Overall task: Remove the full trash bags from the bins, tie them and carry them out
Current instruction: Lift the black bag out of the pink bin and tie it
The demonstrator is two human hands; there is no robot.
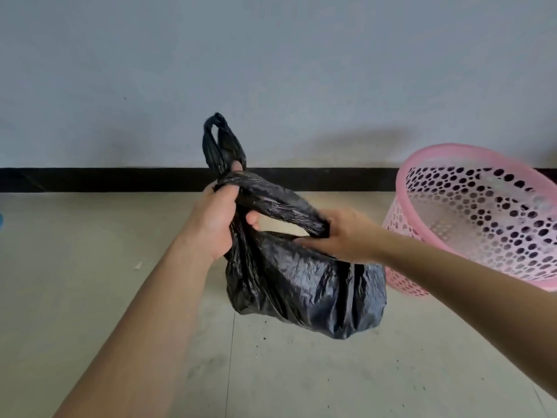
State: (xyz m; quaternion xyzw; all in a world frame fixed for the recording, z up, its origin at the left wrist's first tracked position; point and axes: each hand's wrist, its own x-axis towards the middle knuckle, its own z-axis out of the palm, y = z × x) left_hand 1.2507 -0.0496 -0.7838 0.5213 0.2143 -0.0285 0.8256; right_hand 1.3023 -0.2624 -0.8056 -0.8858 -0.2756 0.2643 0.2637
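one trash bag [301, 285] hangs below the grip of left hand [211, 221], right hand [346, 236]

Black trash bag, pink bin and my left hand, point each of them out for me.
black trash bag [301, 285]: head view, on its crinkled bulging body.
pink bin [488, 206]: head view, on its perforated inner wall.
left hand [214, 218]: head view, on the back of the hand.
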